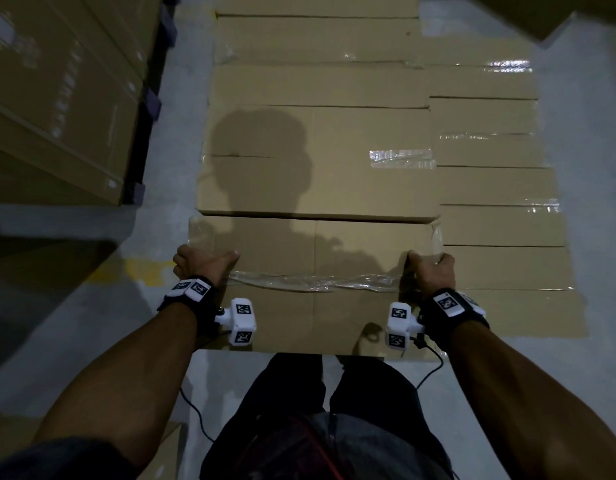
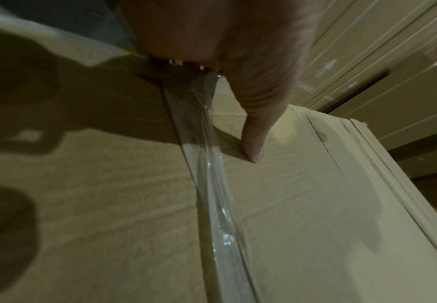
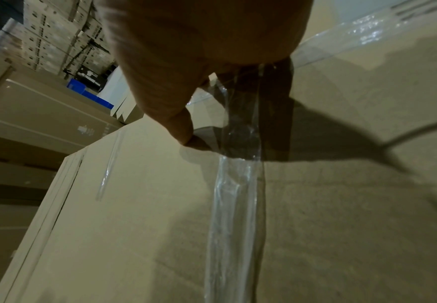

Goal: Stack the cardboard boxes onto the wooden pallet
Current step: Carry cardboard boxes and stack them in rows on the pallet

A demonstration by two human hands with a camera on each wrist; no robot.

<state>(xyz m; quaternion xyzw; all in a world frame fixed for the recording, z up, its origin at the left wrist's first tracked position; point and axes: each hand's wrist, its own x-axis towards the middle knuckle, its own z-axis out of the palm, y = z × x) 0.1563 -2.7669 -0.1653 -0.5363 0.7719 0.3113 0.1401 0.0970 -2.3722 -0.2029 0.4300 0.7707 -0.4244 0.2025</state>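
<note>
We gripped the nearest box at both ends, left hand and right hand curled round its edges; rows of boxes were already laid, pallet hidden.

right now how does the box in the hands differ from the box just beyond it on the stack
The held box is gripped at both side edges by the left hand and right hand; the box beyond is untouched. The held box's clear tape runs wrinkled across its whole top; the box beyond shows only a short shiny strip near its right edge. Both are plain brown cardboard, similar in width.
</note>
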